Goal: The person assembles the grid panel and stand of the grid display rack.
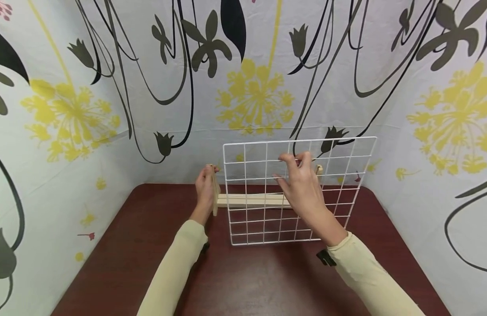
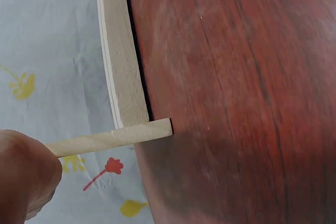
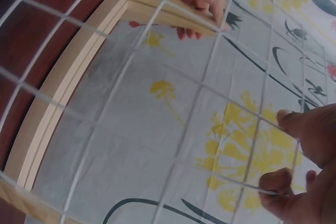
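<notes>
In the head view, a pale wooden frame [image 1: 255, 201] with long rails and an upright at each end stands at the back of the table. My left hand [image 1: 205, 188] grips its left upright [image 1: 215, 193]; the left wrist view shows that upright [image 2: 113, 137] crossing the rail [image 2: 123, 56]. A white wire grid panel [image 1: 263, 242] stands in front of the frame, leaning slightly. With curled fingers, my right hand [image 1: 304, 188] holds the panel by wires in its upper middle. The right wrist view shows fingertips [image 3: 276, 181] hooked at the wires, the frame's rail [image 3: 65, 90] behind them.
The dark red-brown table [image 1: 247, 281] has rounded back corners. Light fabric walls [image 1: 259, 109] with printed flowers and vines enclose it at the back and both sides, close behind the wooden frame. The right upright's top [image 1: 319, 170] shows beside my right hand.
</notes>
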Demonstrator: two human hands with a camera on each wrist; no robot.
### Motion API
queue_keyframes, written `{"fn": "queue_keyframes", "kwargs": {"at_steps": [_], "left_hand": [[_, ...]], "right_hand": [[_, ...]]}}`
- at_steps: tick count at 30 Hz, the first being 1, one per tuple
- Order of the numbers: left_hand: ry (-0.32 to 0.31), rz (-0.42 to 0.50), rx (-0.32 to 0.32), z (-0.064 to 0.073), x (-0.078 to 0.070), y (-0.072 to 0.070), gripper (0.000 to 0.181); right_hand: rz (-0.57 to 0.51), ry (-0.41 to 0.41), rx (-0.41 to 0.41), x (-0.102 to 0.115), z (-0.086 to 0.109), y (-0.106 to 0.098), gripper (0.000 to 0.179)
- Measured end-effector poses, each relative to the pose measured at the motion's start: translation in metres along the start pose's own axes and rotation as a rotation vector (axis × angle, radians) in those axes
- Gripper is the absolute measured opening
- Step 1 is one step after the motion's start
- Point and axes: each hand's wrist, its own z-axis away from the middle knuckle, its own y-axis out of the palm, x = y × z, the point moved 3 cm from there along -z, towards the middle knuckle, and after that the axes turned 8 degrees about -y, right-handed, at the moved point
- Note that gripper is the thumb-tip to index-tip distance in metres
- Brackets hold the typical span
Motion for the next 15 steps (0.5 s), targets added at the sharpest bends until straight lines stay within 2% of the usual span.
{"fn": "queue_keyframes", "kwargs": {"at_steps": [7, 12, 15], "left_hand": [[-0.004, 0.002, 0.009, -0.0009, 0.0012, 0.0, 0.057], [-0.02, 0.016, 0.027, -0.0012, 0.0014, 0.0005, 0.06], [-0.016, 0.02, 0.019, -0.0033, 0.0024, 0.0, 0.056]], "right_hand": [[-0.04, -0.008, 0.062, 0.0059, -0.0005, 0.0015, 0.057], [-0.046, 0.001, 0.056, 0.007, -0.0024, 0.0015, 0.059], [-0.043, -0.002, 0.041, 0.0073, -0.0042, 0.0038, 0.06]]}}
